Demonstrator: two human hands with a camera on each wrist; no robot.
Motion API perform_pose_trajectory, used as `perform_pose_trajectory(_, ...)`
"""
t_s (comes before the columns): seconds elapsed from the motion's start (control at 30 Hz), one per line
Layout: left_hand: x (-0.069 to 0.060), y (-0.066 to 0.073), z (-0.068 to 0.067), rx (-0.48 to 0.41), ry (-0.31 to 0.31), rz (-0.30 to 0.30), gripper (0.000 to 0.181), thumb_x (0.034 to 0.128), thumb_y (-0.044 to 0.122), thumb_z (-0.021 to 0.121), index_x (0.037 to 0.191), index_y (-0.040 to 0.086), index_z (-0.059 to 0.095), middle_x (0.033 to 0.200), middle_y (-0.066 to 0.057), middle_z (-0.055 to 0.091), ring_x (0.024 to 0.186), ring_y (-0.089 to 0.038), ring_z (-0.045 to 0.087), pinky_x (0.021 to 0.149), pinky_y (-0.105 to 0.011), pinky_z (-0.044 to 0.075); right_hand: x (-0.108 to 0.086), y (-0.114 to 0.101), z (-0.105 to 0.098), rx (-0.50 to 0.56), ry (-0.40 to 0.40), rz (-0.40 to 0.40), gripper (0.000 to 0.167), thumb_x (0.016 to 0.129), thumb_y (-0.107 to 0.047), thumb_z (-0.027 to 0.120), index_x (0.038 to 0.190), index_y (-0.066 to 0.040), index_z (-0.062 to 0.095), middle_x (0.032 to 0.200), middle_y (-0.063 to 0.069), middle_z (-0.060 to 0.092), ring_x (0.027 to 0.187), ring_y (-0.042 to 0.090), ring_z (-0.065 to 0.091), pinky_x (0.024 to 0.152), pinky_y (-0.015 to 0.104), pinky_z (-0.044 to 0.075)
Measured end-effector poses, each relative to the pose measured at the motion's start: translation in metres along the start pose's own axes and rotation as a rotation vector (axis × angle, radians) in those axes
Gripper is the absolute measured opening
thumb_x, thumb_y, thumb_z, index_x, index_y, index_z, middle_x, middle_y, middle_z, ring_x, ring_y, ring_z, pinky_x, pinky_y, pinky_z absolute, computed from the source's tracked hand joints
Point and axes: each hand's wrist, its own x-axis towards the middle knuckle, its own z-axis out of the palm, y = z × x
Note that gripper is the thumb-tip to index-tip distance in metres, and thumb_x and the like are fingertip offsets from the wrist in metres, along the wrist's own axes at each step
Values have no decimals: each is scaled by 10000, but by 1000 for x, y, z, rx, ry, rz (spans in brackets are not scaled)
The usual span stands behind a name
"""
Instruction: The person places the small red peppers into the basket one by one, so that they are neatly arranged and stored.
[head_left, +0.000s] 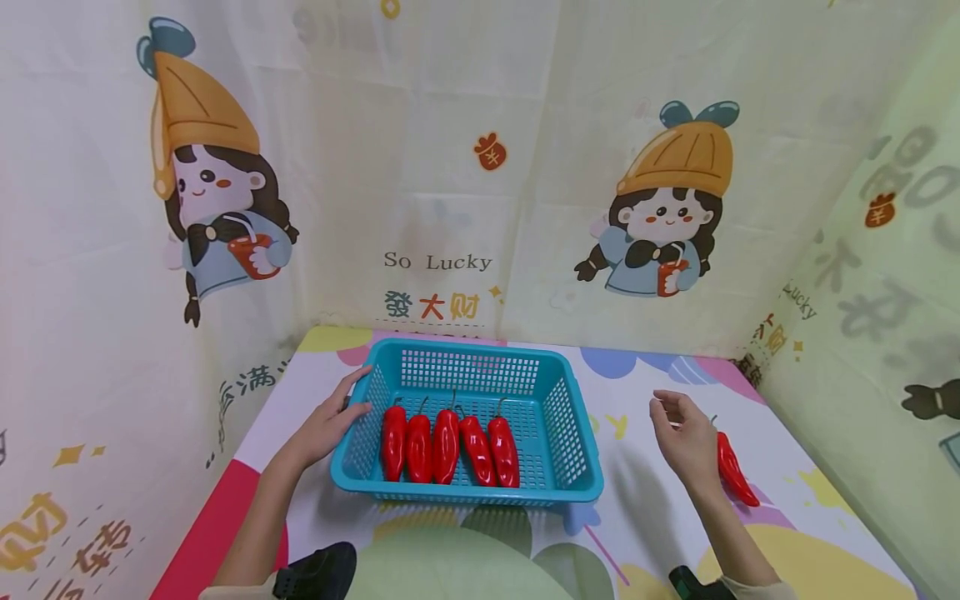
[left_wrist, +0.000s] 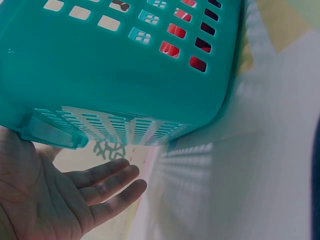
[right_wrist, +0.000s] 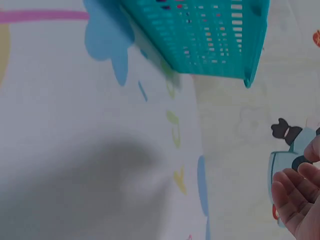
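Note:
A blue-green plastic basket point(head_left: 551, 454) with perforated walls stands on the table, with several glossy red chili peppers point(head_left: 446, 446) lined up side by side inside. My left hand point(head_left: 326, 429) touches the rim at the basket's left end. In the left wrist view, the left palm point(left_wrist: 45, 195) faces the camera beside the basket's rim, with three fingers nearly straight; part of the thumb side is hidden. My right hand point(head_left: 688, 442) hovers right of the basket, fingers loosely bent and holding nothing. Just beyond it, one red chili pepper point(head_left: 737, 475) lies on the table, partly behind the hand.
A colourful patterned cloth point(head_left: 630, 517) covers the table. Pale cloth walls point(head_left: 442, 208) with cartoon figures and lettering enclose the table at the back and on both sides. The basket's right wall point(right_wrist: 215, 57) also shows at the top of the right wrist view.

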Motion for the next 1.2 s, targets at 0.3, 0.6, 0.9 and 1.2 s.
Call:
perform_pose_trajectory(0.3, 0, 1, 1, -11, -2, -7, 716, 1042, 310, 532, 1645, 284, 147, 1629, -274, 256, 1412, -547, 350, 937, -585, 558, 3, 21, -11, -33, 25, 11, 301, 992, -193, 625, 1203, 11, 692, 1067, 233, 742, 755, -233, 473, 691, -10, 399)
perform_pose_trajectory(0.6, 1, 1, 1, -7, -1, 5, 703, 1048, 296, 522, 1644, 278, 151, 1626, -279, 260, 1409, -547, 357, 941, -580, 558, 0, 39, -23, -79, 56, 29, 289, 975, -172, 637, 1183, 21, 693, 1030, 237, 743, 727, -238, 443, 695, 50, 391)
perform_pose_trajectory(0.9, -1, 2, 0, -9, 0, -1, 700, 1050, 295, 516, 1646, 277, 148, 1637, -271, 241, 1422, -551, 333, 964, -599, 538, 0, 51, -28, -112, 62, 52, 306, 966, -187, 646, 1191, 16, 690, 1052, 238, 747, 746, -208, 476, 700, 134, 410)
perform_pose_trajectory(1.2, -2, 4, 0, -11, -4, -4, 718, 1045, 289, 526, 1648, 272, 138, 1642, -271, 224, 1433, -555, 311, 964, -601, 536, 0, 64, -39, -167, -103, 143, 502, 1013, -280, 595, 1357, 80, 534, 1297, 341, 604, 1194, 485, 577, 951, 551, 451)
